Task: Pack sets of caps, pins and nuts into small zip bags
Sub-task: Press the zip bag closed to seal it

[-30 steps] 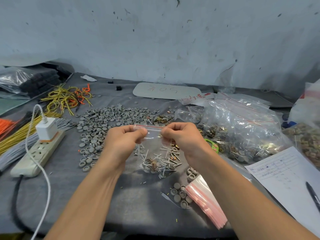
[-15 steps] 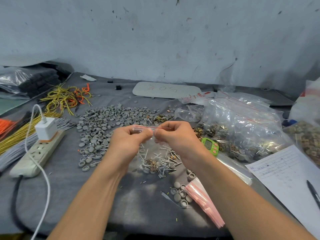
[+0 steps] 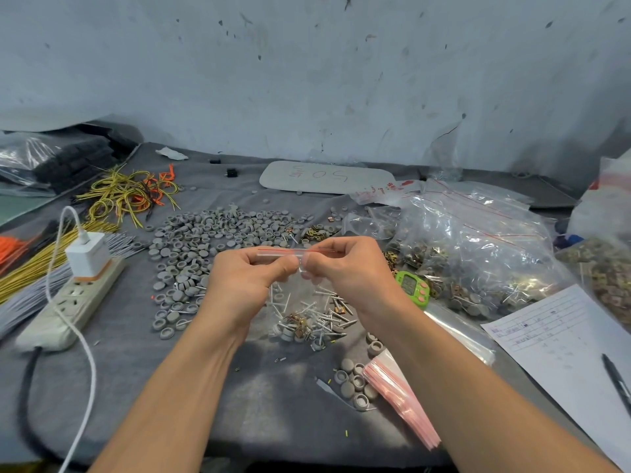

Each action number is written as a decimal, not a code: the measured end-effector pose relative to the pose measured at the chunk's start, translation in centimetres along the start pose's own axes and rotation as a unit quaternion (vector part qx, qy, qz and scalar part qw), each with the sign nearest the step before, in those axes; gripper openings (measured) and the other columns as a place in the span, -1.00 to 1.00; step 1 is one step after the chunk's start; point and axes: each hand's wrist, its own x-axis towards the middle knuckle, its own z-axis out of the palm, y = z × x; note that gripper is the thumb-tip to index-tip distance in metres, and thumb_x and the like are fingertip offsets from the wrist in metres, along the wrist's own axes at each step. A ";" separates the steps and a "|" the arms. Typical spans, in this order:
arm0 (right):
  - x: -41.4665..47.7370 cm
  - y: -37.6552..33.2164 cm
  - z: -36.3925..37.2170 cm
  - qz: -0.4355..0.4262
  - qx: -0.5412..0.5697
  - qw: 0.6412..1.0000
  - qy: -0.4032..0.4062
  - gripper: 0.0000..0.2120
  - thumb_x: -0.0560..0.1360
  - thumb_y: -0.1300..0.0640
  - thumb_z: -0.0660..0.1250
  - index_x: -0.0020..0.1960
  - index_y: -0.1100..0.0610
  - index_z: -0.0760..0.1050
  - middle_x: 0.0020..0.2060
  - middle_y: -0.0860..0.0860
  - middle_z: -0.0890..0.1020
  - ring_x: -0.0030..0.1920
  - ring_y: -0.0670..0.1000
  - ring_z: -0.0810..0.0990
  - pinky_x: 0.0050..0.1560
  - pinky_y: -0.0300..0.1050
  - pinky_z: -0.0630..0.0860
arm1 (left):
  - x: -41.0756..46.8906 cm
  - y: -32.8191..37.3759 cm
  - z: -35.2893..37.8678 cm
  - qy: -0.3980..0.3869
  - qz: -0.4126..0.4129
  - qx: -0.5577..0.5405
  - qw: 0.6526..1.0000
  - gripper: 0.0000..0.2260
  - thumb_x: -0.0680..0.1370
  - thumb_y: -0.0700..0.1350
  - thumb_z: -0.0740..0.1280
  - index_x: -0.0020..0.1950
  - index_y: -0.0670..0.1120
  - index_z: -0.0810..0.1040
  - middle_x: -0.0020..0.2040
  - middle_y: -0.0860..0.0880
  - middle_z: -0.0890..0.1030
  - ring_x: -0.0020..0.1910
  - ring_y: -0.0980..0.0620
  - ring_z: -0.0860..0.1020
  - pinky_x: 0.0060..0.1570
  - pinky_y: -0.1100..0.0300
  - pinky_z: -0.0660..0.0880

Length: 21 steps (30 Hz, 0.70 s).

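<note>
My left hand (image 3: 244, 281) and my right hand (image 3: 348, 271) both pinch the red-striped top edge of a small clear zip bag (image 3: 296, 288), thumbs nearly touching at its middle. The bag hangs above the table with grey caps, pins and brass nuts gathered at its bottom (image 3: 300, 327). Loose metal pins (image 3: 329, 314) lie under and beside it. A wide spread of grey caps (image 3: 205, 240) covers the cloth behind my left hand. Brass nuts (image 3: 316, 232) sit just beyond the bag. A stack of empty zip bags (image 3: 399, 401) lies near my right forearm, with a few caps (image 3: 353, 380) beside it.
Large clear bags of packed sets (image 3: 471, 254) fill the right side, with a green timer (image 3: 411, 288) in front. A power strip with white charger (image 3: 73, 295) lies at left, beside wire bundles (image 3: 129, 192). A paper sheet and pen (image 3: 580, 356) sit at the right edge.
My two hands have slid toward each other along the bag's zip strip until the thumbs nearly meet. The bag and its contents hang in the same place.
</note>
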 end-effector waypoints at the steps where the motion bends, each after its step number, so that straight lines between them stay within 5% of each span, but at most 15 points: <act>1: 0.0 0.0 0.0 0.000 -0.002 1.000 0.000 -0.94 0.46 0.22 0.55 -0.18 0.12 0.72 -0.30 0.07 0.75 -0.09 0.24 0.73 0.07 0.23 0.66 | 0.0 0.0 0.0 0.001 -0.001 0.000 1.000 -0.90 0.42 -0.21 0.57 -0.07 -0.13 0.76 -0.19 -0.09 0.75 -0.30 0.14 0.63 -0.15 0.19 0.54; 7: 0.2 0.2 0.1 0.014 -0.005 1.000 0.004 -0.94 0.47 0.22 0.55 -0.18 0.13 0.71 -0.30 0.08 0.75 -0.15 0.21 0.74 0.06 0.14 0.66 | 0.2 -0.1 0.0 0.007 0.002 0.003 1.000 -0.94 0.45 -0.23 0.56 -0.11 -0.12 0.76 -0.24 -0.09 0.74 -0.36 0.17 0.61 -0.29 0.31 0.54; 12: 0.4 0.4 0.4 0.029 0.008 1.000 -0.007 -0.89 0.46 0.27 0.54 -0.23 0.15 0.70 -0.33 0.13 0.72 -0.37 -0.04 0.61 -0.19 -0.13 0.59 | 0.2 -0.2 0.2 0.011 -0.006 0.005 1.000 -0.96 0.44 -0.26 0.56 -0.17 -0.14 0.74 -0.32 -0.08 0.71 -0.41 0.15 0.58 -0.33 0.36 0.53; 17: 0.4 0.5 0.6 0.027 0.012 0.999 -0.013 -0.88 0.45 0.27 0.53 -0.25 0.13 0.70 -0.28 0.18 0.72 -0.27 0.04 0.63 -0.03 0.09 0.63 | 0.2 -0.2 0.1 0.004 -0.014 -0.009 1.000 -0.96 0.45 -0.29 0.54 -0.13 -0.19 0.74 -0.25 -0.14 0.73 -0.35 0.10 0.61 -0.28 0.29 0.57; 21: 0.3 0.3 0.4 0.020 0.016 1.000 -0.018 -0.91 0.48 0.27 0.51 -0.19 0.15 0.70 -0.31 0.13 0.72 -0.30 -0.04 0.64 -0.09 -0.04 0.59 | 0.1 -0.1 0.0 -0.007 -0.005 -0.008 1.000 -0.98 0.47 -0.24 0.54 -0.12 -0.15 0.75 -0.21 -0.14 0.74 -0.30 0.10 0.61 -0.25 0.30 0.57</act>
